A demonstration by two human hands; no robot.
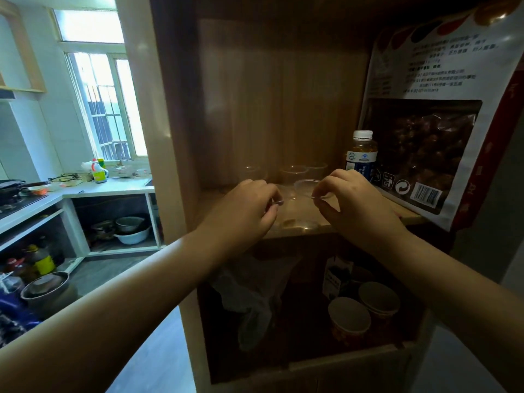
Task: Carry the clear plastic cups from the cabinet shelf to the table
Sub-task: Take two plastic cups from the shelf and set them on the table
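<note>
Several clear plastic cups stand on the wooden cabinet shelf. My left hand pinches the rim of one clear cup at the shelf's front. My right hand pinches the rim of a second clear cup beside it. More clear cups stand behind them near the back wall, one further left. The cups' lower parts are hard to make out against the wood.
A capped bottle of amber liquid and a large bag of dark food stand at the shelf's right. Paper cups and a plastic bag fill the shelf below. A kitchen counter runs along the left.
</note>
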